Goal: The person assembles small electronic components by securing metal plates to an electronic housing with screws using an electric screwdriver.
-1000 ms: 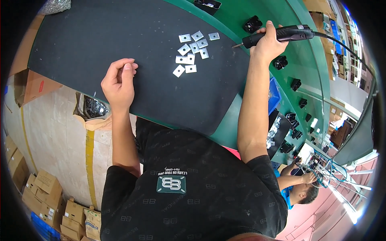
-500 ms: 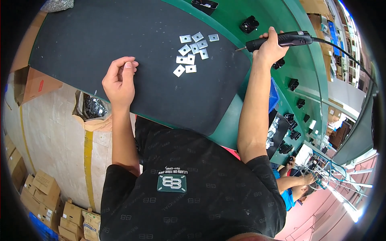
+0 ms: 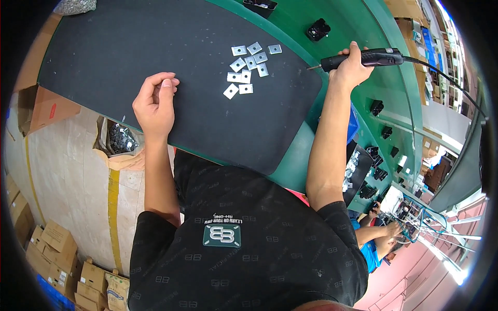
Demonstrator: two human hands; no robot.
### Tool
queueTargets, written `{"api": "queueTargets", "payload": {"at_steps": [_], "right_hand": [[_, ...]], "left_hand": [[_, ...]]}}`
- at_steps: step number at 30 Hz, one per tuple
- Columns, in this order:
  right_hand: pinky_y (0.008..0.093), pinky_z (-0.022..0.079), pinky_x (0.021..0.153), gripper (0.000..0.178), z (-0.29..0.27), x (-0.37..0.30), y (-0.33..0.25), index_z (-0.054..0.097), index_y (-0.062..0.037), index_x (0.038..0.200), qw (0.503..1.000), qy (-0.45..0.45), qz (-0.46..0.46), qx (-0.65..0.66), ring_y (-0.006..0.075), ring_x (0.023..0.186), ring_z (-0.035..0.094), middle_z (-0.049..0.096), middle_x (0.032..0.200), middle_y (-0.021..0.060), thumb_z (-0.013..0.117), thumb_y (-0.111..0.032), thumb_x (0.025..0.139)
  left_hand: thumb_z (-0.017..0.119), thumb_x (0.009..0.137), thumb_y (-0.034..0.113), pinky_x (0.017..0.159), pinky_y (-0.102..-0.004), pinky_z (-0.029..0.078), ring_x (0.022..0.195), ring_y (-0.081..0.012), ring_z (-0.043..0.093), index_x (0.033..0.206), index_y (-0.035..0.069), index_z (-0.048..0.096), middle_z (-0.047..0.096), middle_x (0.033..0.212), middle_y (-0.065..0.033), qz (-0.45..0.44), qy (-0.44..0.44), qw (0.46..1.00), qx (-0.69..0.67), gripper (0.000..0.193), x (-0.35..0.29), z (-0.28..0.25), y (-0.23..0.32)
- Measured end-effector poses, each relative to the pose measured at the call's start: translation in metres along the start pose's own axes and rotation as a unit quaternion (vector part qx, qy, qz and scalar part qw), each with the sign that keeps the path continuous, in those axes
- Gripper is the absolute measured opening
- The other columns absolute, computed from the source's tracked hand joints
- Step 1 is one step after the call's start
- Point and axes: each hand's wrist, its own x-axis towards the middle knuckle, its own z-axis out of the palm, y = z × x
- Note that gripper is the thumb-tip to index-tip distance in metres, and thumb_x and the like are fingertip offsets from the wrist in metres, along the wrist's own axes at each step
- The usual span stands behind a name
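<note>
My right hand (image 3: 350, 71) grips a black electric screwdriver (image 3: 384, 57) over the green strip at the right edge of the black mat (image 3: 207, 129). Its metal bit (image 3: 314, 67) points left toward the mat, touching nothing I can make out. Above the left part of the mat, my left hand (image 3: 155, 106) is closed, thumb pressed toward the curled fingers. Whatever those fingers hold, if anything, is hidden. Between the hands lie several flat silvery square plates (image 3: 246, 76), each with a dark hole in the middle, some overlapping.
Black moulded parts (image 3: 318, 30) sit along the green conveyor (image 3: 358, 26) beyond the mat. A blue bin (image 3: 353, 124) stands past my right forearm. Below the mat's left edge is an open bag of dark parts (image 3: 122, 139). A co-worker's arm (image 3: 371, 234) shows at lower right.
My right hand and the screwdriver have dropped slightly toward me. The black parts on the conveyor have shifted a little. The co-worker's hands have moved. My left hand is almost still.
</note>
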Motion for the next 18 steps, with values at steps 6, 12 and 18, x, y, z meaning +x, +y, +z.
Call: {"api": "queueTargets", "payload": {"at_steps": [6, 12, 18], "right_hand": [[0.028, 0.049, 0.047, 0.032, -0.005, 0.006, 0.001, 0.042, -0.0004, 0.102, 1.0, 0.006, -0.007, -0.012, 0.0151, 0.053, 0.055, 0.054, 0.078, 0.0096, 0.064, 0.005, 0.078], [0.0279, 0.049, 0.046, 0.032, -0.011, 0.011, 0.002, 0.042, -0.0012, 0.1, 1.0, 0.008, -0.011, -0.022, 0.015, 0.053, 0.054, 0.053, 0.08, 0.0096, 0.064, 0.005, 0.078], [0.0282, 0.049, 0.047, 0.032, -0.013, 0.01, -0.002, 0.041, -0.0007, 0.1, 0.999, 0.02, -0.018, -0.037, 0.0151, 0.054, 0.054, 0.053, 0.081, 0.0099, 0.064, 0.005, 0.078]], "left_hand": [[0.056, 0.091, 0.004, 0.068, -0.0206, 0.05, 0.073, -0.0076, 0.061, 0.096, -0.001, 0.065, 0.068, 0.082, -0.0051, 0.004, -0.003, 1.0, 0.0, 0.011, 0.0, -0.001, -0.001], [0.056, 0.091, 0.004, 0.069, -0.0206, 0.05, 0.074, -0.0078, 0.061, 0.096, -0.002, 0.065, 0.068, 0.083, -0.0053, 0.005, 0.0, 1.0, -0.022, 0.012, -0.001, -0.001, -0.002], [0.055, 0.091, 0.003, 0.069, -0.0207, 0.049, 0.074, -0.0077, 0.061, 0.096, -0.002, 0.065, 0.067, 0.083, -0.0051, 0.005, 0.0, 1.0, -0.023, 0.012, -0.001, -0.001, -0.001]]}}
